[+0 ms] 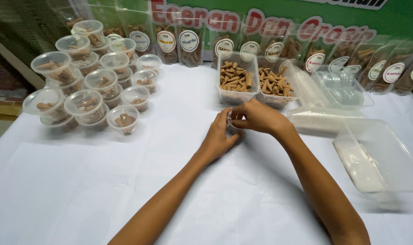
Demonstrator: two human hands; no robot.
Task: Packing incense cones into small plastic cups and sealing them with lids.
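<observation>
Both hands meet at table centre over one small clear plastic cup, which stands on the white tablecloth just in front of the two open tubs. The left hand curls around the cup's near side, fingers closed against its wall. The right hand comes in from above and the right, fingers bent over the rim, gripping it. The cup is mostly hidden by the hands; its contents cannot be made out.

Edges and clearance:
- Behind the hands, near them: left tub of brown cones and right tub of brown cones, side by side and touching. Only a narrow strip of cloth lies between them and the cup.
- Right of the right forearm: nested stack of empty clear cups lying on its side, with a second stack behind it. A tray of clear lids sits beyond.
- Far right, near the table edge: large empty clear container, close to the right forearm.
- Left: pile of lidded, filled cups, stacked in tiers, well apart from the left hand.
- Back edge: row of labelled pouches standing against a green banner.

Open room: the wide bare cloth in front of and left of the forearms, down to the near edge.
</observation>
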